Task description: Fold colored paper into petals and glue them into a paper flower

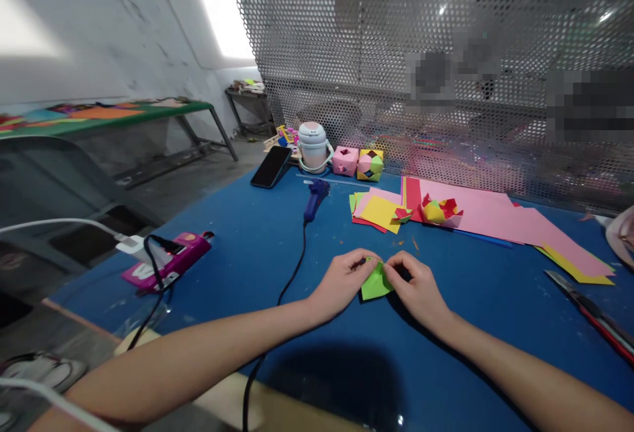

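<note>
A small piece of green paper [375,285] is held between both hands just over the blue table. Its lower part shows; the upper edge is partly covered by fingers. My left hand [344,281] pinches it at the upper left. From the other side, my right hand [415,285] pinches its upper right edge. Beyond the hands lie a stack of yellow and other coloured sheets [379,213], a small red folded piece [403,215] and a red and yellow folded paper flower [440,211].
A blue glue gun [316,199] trails its cord past my left arm. A purple power strip [191,253] sits left, a phone [271,166], white flask [313,148] and paper cubes [345,161] behind. Long pink sheets [475,211] and a utility knife [589,310] lie right.
</note>
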The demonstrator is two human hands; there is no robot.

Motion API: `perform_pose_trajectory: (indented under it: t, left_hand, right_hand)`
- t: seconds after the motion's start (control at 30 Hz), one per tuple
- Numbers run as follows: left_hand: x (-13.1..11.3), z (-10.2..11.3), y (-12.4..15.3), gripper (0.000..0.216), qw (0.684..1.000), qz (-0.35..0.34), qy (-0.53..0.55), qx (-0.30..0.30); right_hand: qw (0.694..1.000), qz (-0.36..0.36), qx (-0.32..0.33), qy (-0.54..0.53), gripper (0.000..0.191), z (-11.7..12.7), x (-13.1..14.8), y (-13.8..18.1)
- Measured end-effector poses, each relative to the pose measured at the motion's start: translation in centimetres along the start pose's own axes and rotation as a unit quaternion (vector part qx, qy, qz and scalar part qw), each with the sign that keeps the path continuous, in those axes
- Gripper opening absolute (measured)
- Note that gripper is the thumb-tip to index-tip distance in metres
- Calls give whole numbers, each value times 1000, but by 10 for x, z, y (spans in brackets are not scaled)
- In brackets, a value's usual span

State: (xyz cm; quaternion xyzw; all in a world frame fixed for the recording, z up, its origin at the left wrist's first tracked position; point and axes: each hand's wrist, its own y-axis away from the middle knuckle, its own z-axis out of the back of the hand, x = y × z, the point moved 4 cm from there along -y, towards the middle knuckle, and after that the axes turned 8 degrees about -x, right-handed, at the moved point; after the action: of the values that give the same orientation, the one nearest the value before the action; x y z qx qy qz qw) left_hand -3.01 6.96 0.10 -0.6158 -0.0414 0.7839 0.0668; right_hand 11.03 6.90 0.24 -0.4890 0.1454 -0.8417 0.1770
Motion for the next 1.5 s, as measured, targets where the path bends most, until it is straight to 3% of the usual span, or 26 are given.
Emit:
perform_pose_trajectory:
  t: [0.17, 0.4, 0.67, 0.97, 1.2, 1.5]
  left_hand:
    - [3, 2, -1, 23, 999, 12, 20, -25]
    - [4, -1, 1, 20, 1000, -6, 3, 10]
    - [8, 3, -3, 15, 999, -12, -38, -36]
    - [7, 1, -1, 12, 999, -20, -14, -30]
    - [10, -7, 2, 10, 1000, -3, 12, 9]
    - [4, -3, 0, 2, 999, 7, -43, -14]
  right_hand:
    - [1000, -20, -3, 3, 18, 0, -1, 0]
    - [1000, 0, -11, 17, 20, -2, -3, 0]
    - [1000, -8, 11, 15, 15, 0, 0, 0]
    - [995, -8, 29, 100, 14, -10, -7, 1]
    - [999, -13, 9, 41, 9, -7, -9, 1]
    - [999, 32, -26, -8, 5, -1, -1, 2]
